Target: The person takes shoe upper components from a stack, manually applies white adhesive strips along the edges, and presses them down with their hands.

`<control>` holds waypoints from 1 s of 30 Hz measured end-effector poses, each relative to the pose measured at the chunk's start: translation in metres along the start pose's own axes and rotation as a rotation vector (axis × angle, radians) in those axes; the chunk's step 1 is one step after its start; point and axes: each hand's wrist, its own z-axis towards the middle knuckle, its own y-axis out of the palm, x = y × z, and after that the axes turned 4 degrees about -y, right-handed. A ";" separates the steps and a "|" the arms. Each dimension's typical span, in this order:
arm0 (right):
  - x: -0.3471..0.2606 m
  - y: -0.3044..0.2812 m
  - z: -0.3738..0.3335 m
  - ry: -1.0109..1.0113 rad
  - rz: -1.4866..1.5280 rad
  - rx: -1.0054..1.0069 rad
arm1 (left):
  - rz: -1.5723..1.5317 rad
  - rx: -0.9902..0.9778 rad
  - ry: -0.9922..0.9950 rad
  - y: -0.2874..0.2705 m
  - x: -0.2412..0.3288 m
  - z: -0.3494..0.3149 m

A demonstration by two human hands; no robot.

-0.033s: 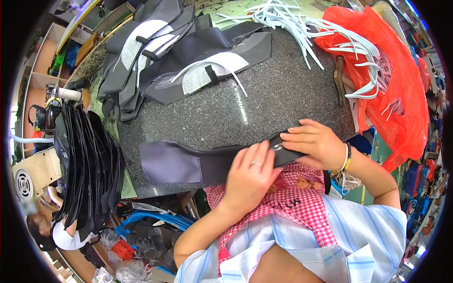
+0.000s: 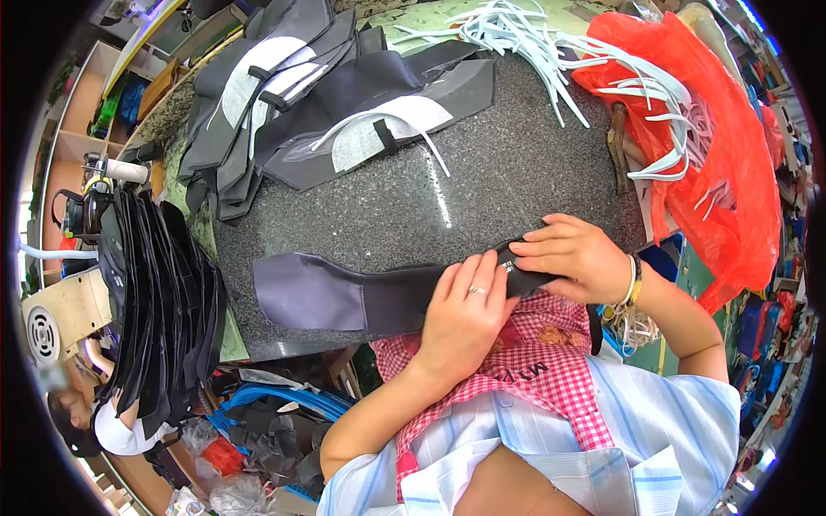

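A long, soft black strip (image 2: 400, 297) with a sewn-on grey-violet end panel (image 2: 314, 292) lies along the near edge of the dark stone tabletop. On its right part, my left hand (image 2: 471, 314) presses down with fingers close together, the strip pinched under them. My right hand (image 2: 578, 262) grips the right end, which looks folded or curled, fingers on top and thumb at the near side. A small light printed mark shows on the strip between the two hands. What lies under my fingers is hidden.
Stacked dark panels with white half-round patches (image 2: 387, 133) lie at the back left. Pale blue cords (image 2: 516, 43) spread at the back, beside a red plastic bag (image 2: 731, 198) and a brown stick (image 2: 618, 146). Black pieces (image 2: 159, 310) hang at left, near another person (image 2: 120, 430).
My left hand has shifted slightly right along the strip, closer to my right hand. The strip's right end looks more curled under the fingers.
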 end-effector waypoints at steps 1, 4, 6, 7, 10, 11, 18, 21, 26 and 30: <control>-0.003 -0.001 0.005 -0.002 -0.008 -0.003 | 0.026 0.021 0.017 0.010 0.001 0.003; -0.020 0.011 0.011 0.007 -0.169 0.429 | 0.179 0.029 0.047 0.022 0.003 0.005; -0.032 0.028 0.002 -0.067 -0.180 0.480 | 0.077 0.020 -0.028 0.018 0.001 0.014; -0.041 0.035 0.001 -0.021 -0.124 0.463 | -0.035 -0.010 -0.096 0.014 0.002 0.015; -0.042 0.046 0.005 0.091 -0.122 0.501 | -0.121 -0.013 -0.262 0.008 -0.004 0.031; -0.044 0.047 0.006 0.157 -0.108 0.495 | -0.146 -0.012 -0.360 0.005 -0.006 0.035; -0.051 0.039 -0.005 0.092 -0.318 0.319 | -0.160 0.074 -0.303 0.006 -0.001 0.037; -0.046 0.040 -0.001 0.150 -0.201 0.225 | -0.293 0.075 -0.471 0.000 -0.012 0.043; -0.045 0.035 0.005 0.253 -0.018 0.229 | -0.446 0.003 -0.485 -0.010 -0.010 0.042; -0.047 0.039 0.011 0.339 -0.032 0.215 | -0.316 -0.147 -0.389 -0.015 -0.011 0.035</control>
